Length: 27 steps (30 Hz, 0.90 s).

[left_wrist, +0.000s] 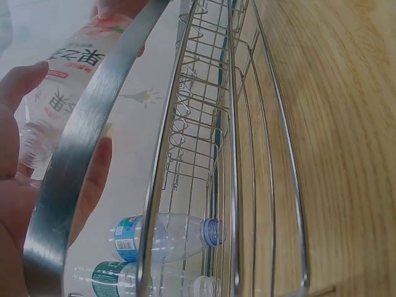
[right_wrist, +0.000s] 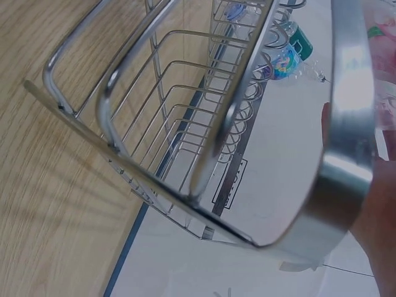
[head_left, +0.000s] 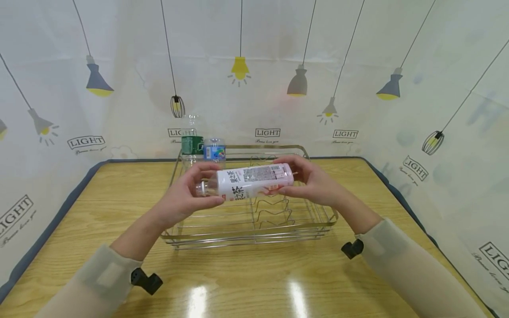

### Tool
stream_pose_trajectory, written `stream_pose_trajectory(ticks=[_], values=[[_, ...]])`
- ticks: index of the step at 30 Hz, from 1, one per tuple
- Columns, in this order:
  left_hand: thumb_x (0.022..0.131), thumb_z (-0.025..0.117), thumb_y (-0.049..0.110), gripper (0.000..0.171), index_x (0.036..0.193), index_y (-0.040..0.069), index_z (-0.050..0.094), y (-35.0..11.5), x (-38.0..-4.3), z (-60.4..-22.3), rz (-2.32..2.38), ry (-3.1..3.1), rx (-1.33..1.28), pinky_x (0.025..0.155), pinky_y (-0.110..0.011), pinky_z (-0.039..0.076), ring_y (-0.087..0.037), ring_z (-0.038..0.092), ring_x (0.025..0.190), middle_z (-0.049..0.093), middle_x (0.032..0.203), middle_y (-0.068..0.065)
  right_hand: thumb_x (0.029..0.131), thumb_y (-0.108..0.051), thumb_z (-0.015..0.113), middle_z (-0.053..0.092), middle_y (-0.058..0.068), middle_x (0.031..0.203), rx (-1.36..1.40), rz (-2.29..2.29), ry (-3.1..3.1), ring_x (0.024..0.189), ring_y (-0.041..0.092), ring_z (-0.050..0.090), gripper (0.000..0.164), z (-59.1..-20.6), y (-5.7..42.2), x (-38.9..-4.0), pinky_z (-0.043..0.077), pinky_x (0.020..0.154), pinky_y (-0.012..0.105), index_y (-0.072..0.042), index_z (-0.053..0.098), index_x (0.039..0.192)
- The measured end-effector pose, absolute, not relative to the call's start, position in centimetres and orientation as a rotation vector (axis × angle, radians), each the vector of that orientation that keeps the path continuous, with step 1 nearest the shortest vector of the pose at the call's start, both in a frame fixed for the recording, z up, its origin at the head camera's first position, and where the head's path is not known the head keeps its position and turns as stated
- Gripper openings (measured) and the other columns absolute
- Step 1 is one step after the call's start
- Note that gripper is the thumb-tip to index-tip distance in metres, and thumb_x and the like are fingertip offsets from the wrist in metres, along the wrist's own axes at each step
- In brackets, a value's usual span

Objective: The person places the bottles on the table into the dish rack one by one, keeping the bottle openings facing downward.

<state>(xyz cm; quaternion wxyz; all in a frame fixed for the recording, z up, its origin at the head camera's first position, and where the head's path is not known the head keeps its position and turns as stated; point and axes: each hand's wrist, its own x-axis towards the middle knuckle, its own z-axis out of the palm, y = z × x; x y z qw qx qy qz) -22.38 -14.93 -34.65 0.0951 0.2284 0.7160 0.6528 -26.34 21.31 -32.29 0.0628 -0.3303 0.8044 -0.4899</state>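
Observation:
A clear plastic drink bottle [head_left: 254, 179] with a white and pink label is held sideways above a wire rack [head_left: 248, 230]. My left hand [head_left: 195, 190] grips its neck end, fingers behind and thumb in front. Around the base at the other end curls my right hand [head_left: 306, 180]. In the left wrist view the bottle [left_wrist: 80, 68] appears beyond the rack's flat metal rim [left_wrist: 93, 124], with the left hand [left_wrist: 21, 192] beside it. The right wrist view catches only part of the bottle [right_wrist: 383, 55] and the right hand [right_wrist: 374, 204].
Inside the rack's back left corner, a green-labelled bottle [head_left: 192, 145] and a blue-labelled bottle [head_left: 214, 153] stand upside down. Wavy wire dividers [head_left: 274, 214] run along the rack. Beneath is a wooden table [head_left: 238, 278], backed by a lamp-printed cloth [head_left: 270, 110].

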Motion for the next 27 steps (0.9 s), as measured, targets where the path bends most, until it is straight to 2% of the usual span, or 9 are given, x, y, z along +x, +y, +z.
stream_pose_trajectory(ticks=[3, 6, 8, 11, 16, 23, 27], values=[[0.092, 0.083, -0.001, 0.078, 0.159, 0.013, 0.047, -15.0, -22.5, -34.6, 1.882, 2.214, 0.713, 0.101, -0.043, 0.065, -0.035, 0.062, 0.132, 0.056, 0.155, -0.016, 0.093, -0.004, 0.085, 0.06, 0.013, 0.144, -1.0, -1.481, 2.434, 0.12, 0.031, 0.067, 0.068, -32.2, 21.4, -26.3, 0.061, 0.101, 0.031, -0.009, 0.055, 0.153], [0.091, 0.087, 0.007, 0.078, 0.159, 0.015, 0.05, -14.9, -22.6, -34.3, 1.802, 2.322, 0.731, 0.114, -0.051, 0.057, -0.035, 0.062, 0.137, 0.06, 0.156, -0.013, 0.093, -0.005, 0.086, 0.06, 0.012, 0.143, -0.993, -1.479, 2.437, 0.12, 0.03, 0.067, 0.068, -32.1, 21.3, -26.2, 0.062, 0.099, 0.031, -0.01, 0.056, 0.153], [0.089, 0.091, 0.014, 0.078, 0.158, 0.017, 0.053, -14.6, -22.7, -34.0, 1.731, 2.393, 0.747, 0.118, -0.057, 0.053, -0.035, 0.063, 0.137, 0.061, 0.155, -0.009, 0.093, -0.005, 0.086, 0.061, 0.013, 0.141, -0.99, -1.474, 2.44, 0.12, 0.031, 0.066, 0.068, -32.0, 21.2, -26.2, 0.062, 0.099, 0.031, -0.009, 0.055, 0.154], [0.088, 0.093, 0.02, 0.073, 0.154, 0.022, 0.06, -14.1, -22.8, -33.7, 1.618, 2.472, 0.795, 0.116, -0.061, 0.053, -0.033, 0.063, 0.135, 0.061, 0.156, -0.005, 0.094, -0.007, 0.086, 0.061, 0.011, 0.14, -0.982, -1.452, 2.453, 0.119, 0.03, 0.066, 0.069, -31.8, 21.1, -26.1, 0.062, 0.098, 0.031, -0.011, 0.055, 0.155], [0.09, 0.092, 0.026, 0.065, 0.15, 0.028, 0.066, -13.2, -22.6, -33.1, 1.445, 2.592, 0.826, 0.11, -0.057, 0.056, -0.032, 0.06, 0.132, 0.061, 0.154, -0.001, 0.095, -0.01, 0.086, 0.062, 0.01, 0.137, -0.985, -1.417, 2.467, 0.118, 0.03, 0.066, 0.069, -31.5, 20.7, -26.1, 0.063, 0.098, 0.037, -0.015, 0.055, 0.156], [0.092, 0.091, 0.027, 0.067, 0.152, 0.033, 0.063, -12.8, -22.2, -33.3, 1.375, 2.626, 0.725, 0.093, -0.044, 0.062, -0.037, 0.063, 0.131, 0.061, 0.154, 0.0, 0.096, -0.007, 0.084, 0.059, 0.012, 0.139, -1.002, -1.453, 2.454, 0.118, 0.031, 0.064, 0.072, -31.0, 19.9, -26.1, 0.063, 0.095, 0.033, -0.017, 0.052, 0.16], [0.093, 0.09, 0.027, 0.068, 0.154, 0.032, 0.061, -12.6, -22.3, -33.6, 1.368, 2.659, 0.733, 0.098, -0.048, 0.061, -0.035, 0.065, 0.129, 0.064, 0.153, 0.001, 0.097, -0.008, 0.084, 0.058, 0.012, 0.14, -1.002, -1.487, 2.457, 0.116, 0.031, 0.065, 0.073, -30.7, 19.5, -26.3, 0.063, 0.089, 0.03, -0.016, 0.052, 0.161]])
